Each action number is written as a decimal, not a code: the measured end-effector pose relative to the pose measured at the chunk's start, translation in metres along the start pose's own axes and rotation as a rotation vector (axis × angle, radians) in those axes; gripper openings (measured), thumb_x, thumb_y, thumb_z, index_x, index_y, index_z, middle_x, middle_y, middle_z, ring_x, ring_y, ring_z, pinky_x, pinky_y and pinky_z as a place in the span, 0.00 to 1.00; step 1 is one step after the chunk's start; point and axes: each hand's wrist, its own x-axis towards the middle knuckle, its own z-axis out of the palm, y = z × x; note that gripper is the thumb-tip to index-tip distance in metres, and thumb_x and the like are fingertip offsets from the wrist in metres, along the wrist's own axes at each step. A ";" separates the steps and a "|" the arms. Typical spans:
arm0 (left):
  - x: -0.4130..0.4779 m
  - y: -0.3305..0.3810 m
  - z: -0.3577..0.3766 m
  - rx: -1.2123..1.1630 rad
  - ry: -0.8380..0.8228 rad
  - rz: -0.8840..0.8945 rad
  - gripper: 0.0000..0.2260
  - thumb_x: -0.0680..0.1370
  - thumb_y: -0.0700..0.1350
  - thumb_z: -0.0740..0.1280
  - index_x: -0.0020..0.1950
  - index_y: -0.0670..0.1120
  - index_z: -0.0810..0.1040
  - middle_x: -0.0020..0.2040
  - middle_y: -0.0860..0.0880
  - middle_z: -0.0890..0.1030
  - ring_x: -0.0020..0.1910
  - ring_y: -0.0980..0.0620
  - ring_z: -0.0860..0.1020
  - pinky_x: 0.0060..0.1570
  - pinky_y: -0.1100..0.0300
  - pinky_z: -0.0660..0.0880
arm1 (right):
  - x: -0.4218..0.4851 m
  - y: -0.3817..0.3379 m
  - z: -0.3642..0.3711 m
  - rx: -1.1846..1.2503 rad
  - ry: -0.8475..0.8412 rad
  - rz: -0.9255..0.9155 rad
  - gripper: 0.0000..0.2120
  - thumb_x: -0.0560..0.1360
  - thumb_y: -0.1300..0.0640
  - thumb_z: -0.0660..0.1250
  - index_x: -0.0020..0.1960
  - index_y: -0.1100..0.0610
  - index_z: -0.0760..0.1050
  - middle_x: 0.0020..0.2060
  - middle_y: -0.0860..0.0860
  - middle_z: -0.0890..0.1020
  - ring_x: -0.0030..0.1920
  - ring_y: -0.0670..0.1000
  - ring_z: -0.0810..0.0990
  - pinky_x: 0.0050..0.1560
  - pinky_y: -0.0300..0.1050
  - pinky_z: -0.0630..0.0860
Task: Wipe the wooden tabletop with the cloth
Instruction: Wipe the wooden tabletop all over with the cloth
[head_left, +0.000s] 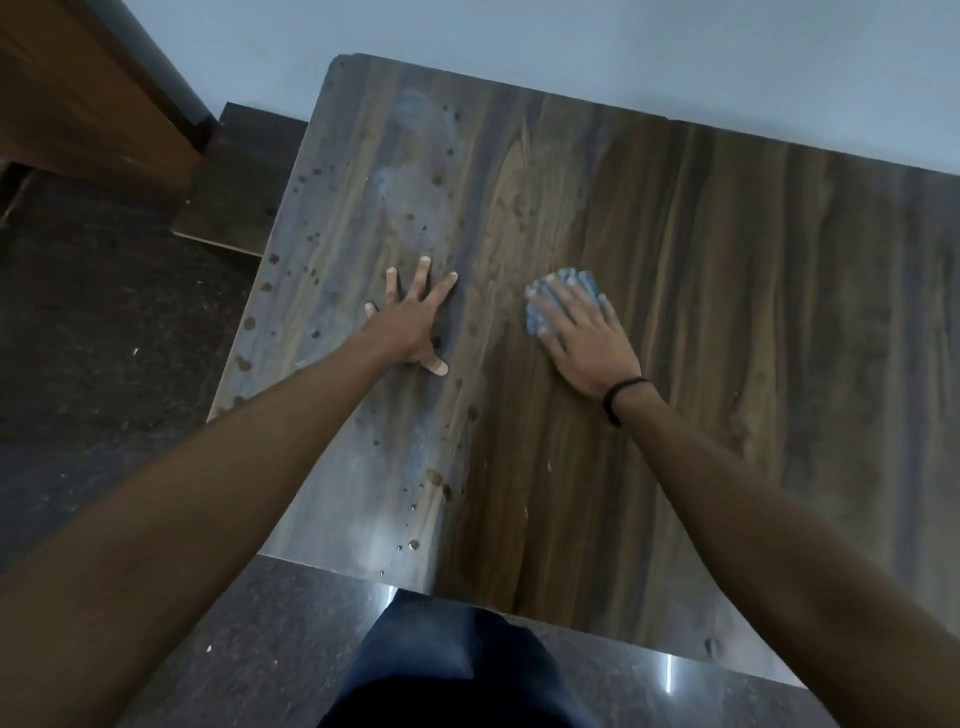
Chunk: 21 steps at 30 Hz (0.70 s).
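A pale wall (571, 47) backs a wooden worktop (727, 312) that stands on a dark speckled floor (104, 338). Both hands lie on the worktop near its middle.

- The left hand (410, 317) rests flat, fingers spread and holding nothing.
- The right hand (587, 343) lies palm down, fingers extended and pressing on the blue cloth (571, 283). The cloth is bunched under the fingertips, and its far edge shows beyond them.

The wood to the right of the right hand appears dry and dark. The spots (311, 176) and a pale smear lie to the left of it, scattered around and beyond the left hand as far as the left edge.

The next stroke therefore probably runs leftward from the cloth. The left hand sits in that path and would have to lift first.

A dark band (621, 397) circles the right wrist.
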 end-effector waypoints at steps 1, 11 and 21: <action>0.000 -0.001 0.000 -0.001 -0.001 0.002 0.61 0.66 0.52 0.82 0.80 0.61 0.37 0.78 0.52 0.27 0.77 0.34 0.32 0.67 0.22 0.51 | 0.011 -0.005 -0.003 0.034 0.013 0.093 0.25 0.85 0.45 0.50 0.82 0.42 0.53 0.82 0.45 0.55 0.82 0.50 0.50 0.79 0.62 0.52; 0.003 0.001 -0.001 -0.004 -0.026 0.006 0.61 0.67 0.51 0.81 0.80 0.58 0.35 0.77 0.51 0.25 0.76 0.33 0.31 0.68 0.23 0.51 | 0.038 0.005 -0.009 0.035 0.044 0.137 0.25 0.85 0.45 0.50 0.81 0.40 0.53 0.82 0.44 0.56 0.82 0.49 0.51 0.79 0.61 0.51; 0.059 0.019 -0.089 0.047 0.047 -0.017 0.58 0.68 0.55 0.80 0.81 0.58 0.38 0.78 0.48 0.27 0.77 0.33 0.32 0.72 0.27 0.46 | 0.059 0.018 -0.016 0.036 0.052 0.184 0.25 0.85 0.44 0.49 0.81 0.40 0.54 0.82 0.42 0.55 0.82 0.48 0.50 0.79 0.60 0.51</action>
